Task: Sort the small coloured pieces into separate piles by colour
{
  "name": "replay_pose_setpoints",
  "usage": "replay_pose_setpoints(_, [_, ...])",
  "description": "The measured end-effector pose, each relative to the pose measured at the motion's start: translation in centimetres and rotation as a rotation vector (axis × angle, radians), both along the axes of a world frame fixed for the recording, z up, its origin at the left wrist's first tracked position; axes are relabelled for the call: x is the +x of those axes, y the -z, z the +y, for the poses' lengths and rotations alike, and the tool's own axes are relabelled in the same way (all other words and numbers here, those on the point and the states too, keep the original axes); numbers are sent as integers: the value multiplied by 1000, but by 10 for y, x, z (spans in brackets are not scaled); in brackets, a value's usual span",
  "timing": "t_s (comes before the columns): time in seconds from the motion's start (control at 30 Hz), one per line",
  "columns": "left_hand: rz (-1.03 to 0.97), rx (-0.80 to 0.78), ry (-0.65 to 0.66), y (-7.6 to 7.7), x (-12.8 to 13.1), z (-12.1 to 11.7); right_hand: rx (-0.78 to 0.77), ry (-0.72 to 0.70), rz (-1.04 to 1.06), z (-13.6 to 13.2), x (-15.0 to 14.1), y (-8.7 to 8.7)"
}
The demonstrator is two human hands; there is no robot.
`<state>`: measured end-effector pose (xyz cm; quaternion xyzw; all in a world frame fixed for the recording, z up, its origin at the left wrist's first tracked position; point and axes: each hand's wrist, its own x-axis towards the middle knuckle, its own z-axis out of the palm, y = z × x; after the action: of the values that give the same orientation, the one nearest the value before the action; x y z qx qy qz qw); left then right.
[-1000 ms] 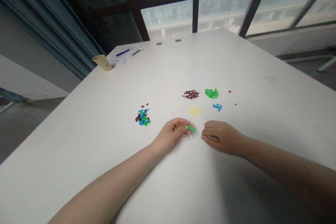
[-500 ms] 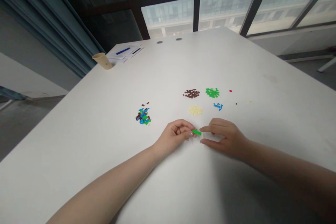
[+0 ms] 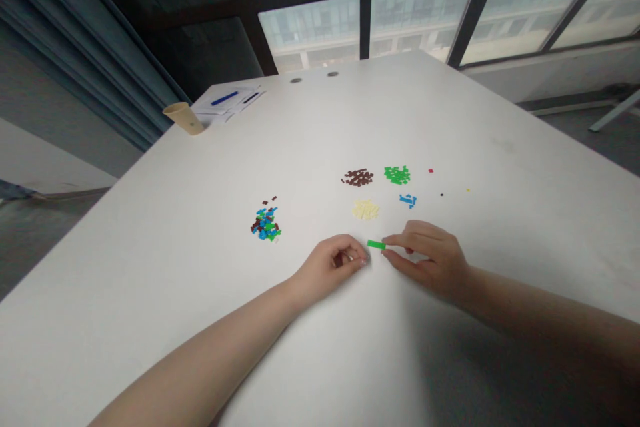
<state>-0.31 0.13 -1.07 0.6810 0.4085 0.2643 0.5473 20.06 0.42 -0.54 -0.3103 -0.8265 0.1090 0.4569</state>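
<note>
A thin green toy brick (image 3: 376,245) is pinched at its right end between the thumb and forefinger of my right hand (image 3: 427,252). Just left of the brick, apart from it, my left hand (image 3: 336,263) is closed with fingers curled and the tips together; whether something small sits between them cannot be made out. Beyond the hands lie sorted piles of small bricks: cream pieces (image 3: 367,209), blue pieces (image 3: 409,201), brown pieces (image 3: 358,177) and green pieces (image 3: 397,175). A mixed pile (image 3: 267,224) of blue, green and brown pieces lies to the left.
Single red (image 3: 431,171), black (image 3: 442,195) and yellow pieces (image 3: 468,190) lie at the right on the white table (image 3: 150,260). At the far left edge stand a paper cup (image 3: 186,119) and papers (image 3: 215,108) with a blue pen (image 3: 225,99).
The green brick has passed from my left fingertips into my right hand's pinch. My left hand has come away from it. The view has shifted slightly.
</note>
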Motion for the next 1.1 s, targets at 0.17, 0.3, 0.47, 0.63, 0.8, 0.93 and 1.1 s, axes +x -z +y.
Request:
replay_pose_setpoints(0.17, [198,268,243,-7,0,-1,20,22,-9,0,-1,1])
replay_pose_setpoints(0.3, [211,276,277,-6,-1,0,-11,136,-95,14,6,-1])
replay_pose_setpoints(0.47, [204,317,291,-5,-1,0,-266,470,-245,55,38,-9])
replay_pose_setpoints(0.63, [212,345,296,-7,-2,-1,-495,631,-454,89,58,-5])
replay_pose_setpoints(0.8, [206,408,312,-4,-2,0,-526,665,-540,98,50,4])
replay_pose_setpoints(0.93, [206,438,328,-2,-2,0,-528,716,-561,104,44,8])
replay_pose_setpoints(1.1, [235,420,303,-1,0,-2,-504,735,-561,106,41,2])
